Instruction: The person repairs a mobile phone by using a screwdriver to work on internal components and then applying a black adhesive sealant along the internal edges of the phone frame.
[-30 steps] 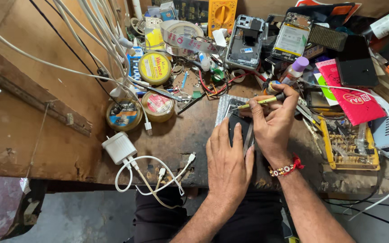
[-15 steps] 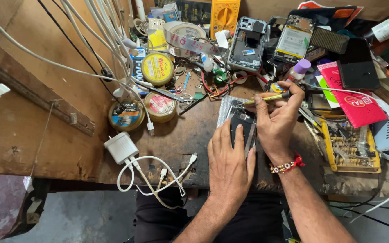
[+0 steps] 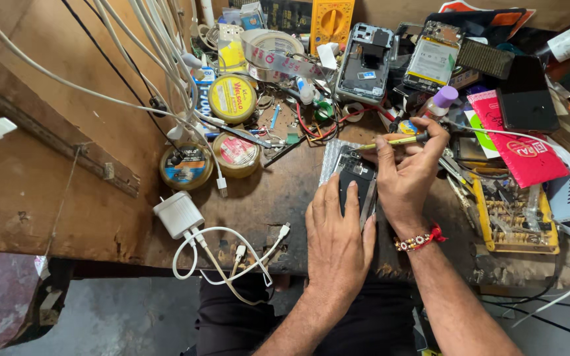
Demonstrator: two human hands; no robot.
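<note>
An opened dark phone (image 3: 356,177) lies on a sheet of bubble wrap (image 3: 332,155) on the worn wooden bench (image 3: 272,191). My left hand (image 3: 338,237) rests flat on the phone's lower part, fingers spread over it. My right hand (image 3: 409,173), with a beaded red bracelet (image 3: 419,238) at the wrist, grips a yellow-handled tool (image 3: 390,141) that lies almost level, its tip pointing left above the phone's top edge. What the tip touches is too small to tell.
Round tins (image 3: 231,97) and tape rolls (image 3: 273,53) crowd the bench's back left, with hanging white cables (image 3: 166,59). A white charger (image 3: 178,215) with cables sits at the front edge. Opened phones (image 3: 365,62), a yellow multimeter (image 3: 331,20), a red booklet (image 3: 522,142) and a yellow bit tray (image 3: 512,214) lie right.
My right hand has shifted slightly with the tool over the phone's top. My left hand stays pressed on the phone.
</note>
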